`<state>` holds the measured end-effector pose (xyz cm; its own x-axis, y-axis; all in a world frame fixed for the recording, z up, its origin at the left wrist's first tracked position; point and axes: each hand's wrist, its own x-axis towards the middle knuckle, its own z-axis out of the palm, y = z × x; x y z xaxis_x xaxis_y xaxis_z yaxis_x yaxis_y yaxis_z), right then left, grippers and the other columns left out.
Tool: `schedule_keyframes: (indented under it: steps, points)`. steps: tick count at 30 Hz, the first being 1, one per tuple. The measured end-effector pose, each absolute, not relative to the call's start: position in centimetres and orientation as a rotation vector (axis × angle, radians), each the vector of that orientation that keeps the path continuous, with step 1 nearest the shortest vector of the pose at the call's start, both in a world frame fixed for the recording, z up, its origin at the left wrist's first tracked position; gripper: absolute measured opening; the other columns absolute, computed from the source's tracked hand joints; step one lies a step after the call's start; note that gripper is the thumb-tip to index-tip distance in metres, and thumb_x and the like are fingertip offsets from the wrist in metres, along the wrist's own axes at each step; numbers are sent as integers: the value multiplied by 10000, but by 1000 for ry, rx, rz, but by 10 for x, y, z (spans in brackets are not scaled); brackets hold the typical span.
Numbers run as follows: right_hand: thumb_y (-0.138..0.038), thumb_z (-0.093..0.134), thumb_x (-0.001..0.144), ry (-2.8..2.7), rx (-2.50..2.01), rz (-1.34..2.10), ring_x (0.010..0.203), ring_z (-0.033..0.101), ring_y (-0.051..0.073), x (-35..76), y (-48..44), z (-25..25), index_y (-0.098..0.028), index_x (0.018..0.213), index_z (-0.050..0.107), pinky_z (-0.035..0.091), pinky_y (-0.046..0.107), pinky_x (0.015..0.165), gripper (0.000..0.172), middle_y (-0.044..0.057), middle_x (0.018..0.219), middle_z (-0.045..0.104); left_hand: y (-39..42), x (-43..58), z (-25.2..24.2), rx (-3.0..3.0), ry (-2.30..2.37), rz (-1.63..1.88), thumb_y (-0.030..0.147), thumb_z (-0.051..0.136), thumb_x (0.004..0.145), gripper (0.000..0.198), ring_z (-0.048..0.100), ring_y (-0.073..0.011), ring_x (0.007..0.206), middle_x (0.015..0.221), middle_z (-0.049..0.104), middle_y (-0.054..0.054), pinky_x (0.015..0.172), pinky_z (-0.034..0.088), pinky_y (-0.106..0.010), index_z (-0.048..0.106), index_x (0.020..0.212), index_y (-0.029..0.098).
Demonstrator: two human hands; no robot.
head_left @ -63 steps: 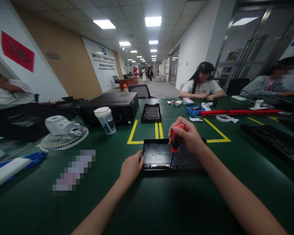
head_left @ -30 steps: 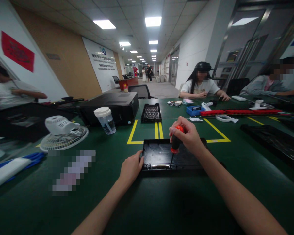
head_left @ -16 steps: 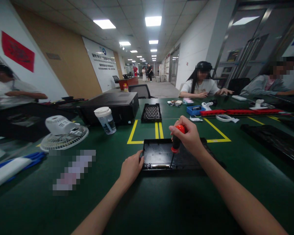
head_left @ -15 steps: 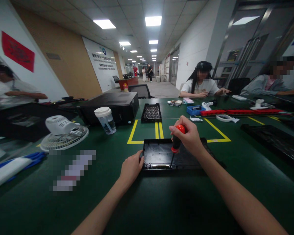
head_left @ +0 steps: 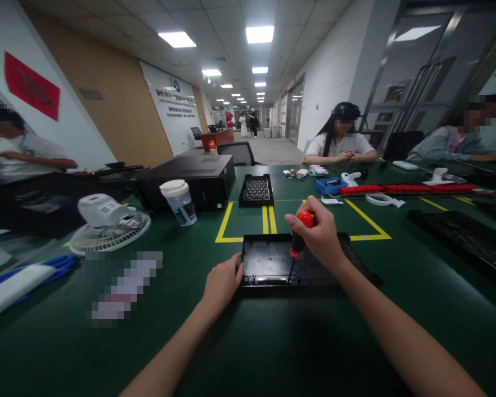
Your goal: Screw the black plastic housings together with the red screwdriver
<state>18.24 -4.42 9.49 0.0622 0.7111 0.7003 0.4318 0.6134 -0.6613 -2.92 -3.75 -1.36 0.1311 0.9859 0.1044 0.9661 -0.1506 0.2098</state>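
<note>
A shallow black plastic housing [head_left: 263, 268] lies on the green table in front of me. My left hand [head_left: 223, 282] grips its left edge, with the fingertips partly hidden behind the side wall. In my right hand [head_left: 320, 229] is a screwdriver [head_left: 296, 248] with a red and black handle, fingers wrapped around the grip. Its shaft slants down, and the tip meets the housing near the front edge, beside a light metallic strip [head_left: 271, 280]. Whether a screw sits under the tip cannot be made out. My right hand and forearm cover part of the housing's right side.
Yellow tape [head_left: 227, 222] marks the table beyond the housing, near a small black tray [head_left: 256, 190]. Left are a lidded cup [head_left: 181, 204], a white fan [head_left: 107, 223] and a large black case [head_left: 190, 176]. Another black panel [head_left: 463, 242] lies right. Co-workers sit around the table.
My hands, the screwdriver and the housing hold nearly the same positions. Across the table, a co-worker has drawn both hands together. The view has shifted very slightly.
</note>
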Motion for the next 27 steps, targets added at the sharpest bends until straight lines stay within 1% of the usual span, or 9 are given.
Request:
schedule_keyframes:
  steps: [4, 10, 18, 27]
  points:
    - [-317, 629, 700, -1568, -1015, 212, 514, 355, 84, 182, -45, 95, -195, 622, 357, 304, 221, 495, 308, -48, 568, 375, -36, -30, -17, 2320, 1982, 348, 379, 345, 863, 392, 628, -182, 794, 929, 661, -60, 705, 462, -281, 447, 1219, 251]
    - [-332, 611, 713, -1558, -1036, 155, 509, 350, 86, 181, -45, 93, -197, 619, 343, 306, 230, 508, 315, -52, 565, 361, -38, -27, -10, 2262, 2003, 295, 366, 355, 864, 389, 622, -174, 830, 974, 653, -63, 736, 455, -270, 449, 1220, 240]
    - [-337, 591, 726, -1538, -1033, 135, 511, 343, 94, 180, -45, 91, -199, 617, 328, 300, 232, 512, 316, -49, 558, 335, -38, -29, -11, 2275, 1980, 324, 373, 349, 866, 392, 625, -172, 814, 952, 660, -61, 715, 459, -269, 444, 1224, 247]
    - [-364, 452, 809, -1537, -1028, 100, 519, 351, 111, 179, -45, 89, -201, 634, 341, 279, 247, 510, 264, -34, 558, 348, -37, -29, -11, 2283, 1964, 340, 362, 353, 865, 393, 623, -166, 794, 913, 665, -51, 715, 462, -270, 449, 1224, 236]
